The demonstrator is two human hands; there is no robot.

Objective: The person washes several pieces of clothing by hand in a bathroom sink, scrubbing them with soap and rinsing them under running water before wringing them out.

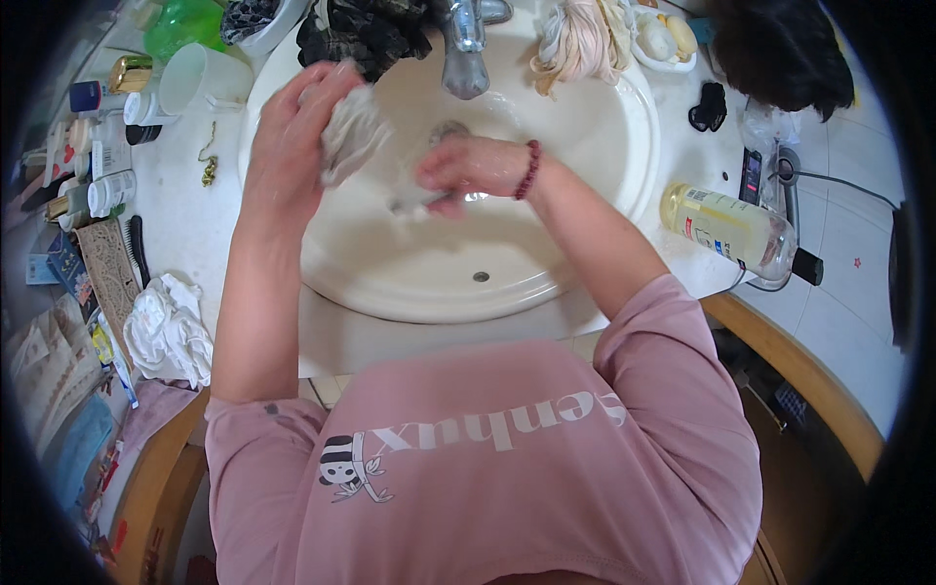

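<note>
Above the left side of a cream ceramic washbasin [409, 278], my left hand [281, 131] grips a bunched, wet-looking whitish cloth [355, 135]. My right hand [475, 168], with a dark red bead bracelet [528, 170] at the wrist, hovers over the middle of the bowl near the drain. Its fingers look curled and blurred, and a small blurred greyish shape lies by them; whether they hold it I cannot tell. The chrome faucet [464, 69] stands at the back. Black patterned fabric [358, 36] is heaped on the rim to its left, pale pink and cream fabric [581, 44] to its right.
A plastic bottle of yellowish liquid [724, 227] lies on the right counter near a soap dish [665, 44]. Leftward are a translucent cup [201, 77], a gold-coloured chain [208, 164], a black comb [137, 248], crumpled white cloth [168, 329] and several small bottles.
</note>
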